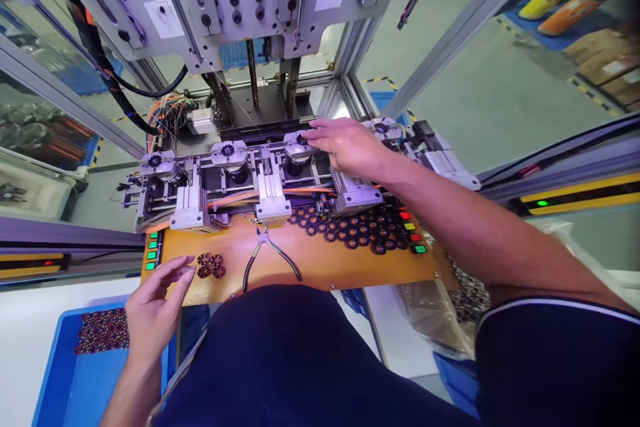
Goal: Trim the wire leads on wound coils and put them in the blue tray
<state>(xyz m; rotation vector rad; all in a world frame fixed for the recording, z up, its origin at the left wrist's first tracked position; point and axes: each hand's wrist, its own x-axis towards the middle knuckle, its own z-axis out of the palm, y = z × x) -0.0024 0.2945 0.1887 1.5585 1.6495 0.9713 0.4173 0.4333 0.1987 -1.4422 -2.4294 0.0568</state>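
Note:
My right hand [345, 144] reaches forward over the winding machine, its fingertips on the third round fixture [298, 143] of a row of several. Whether it holds a part there I cannot tell. My left hand [156, 307] hovers at the near left edge of the orange work board [320, 260], fingers loosely spread, holding nothing. Just right of its fingertips lies a small cluster of dark wound stator cores [211, 265]. A larger pile of the same cores [350, 225] covers the board's far right.
Small cutting pliers [267, 255] lie mid-board. Green buttons [152, 250] sit at the board's left edge, coloured ones [413, 232] at its right. A blue tray [75, 360] holding cores is at lower left. A plastic bag [440, 310] hangs at right.

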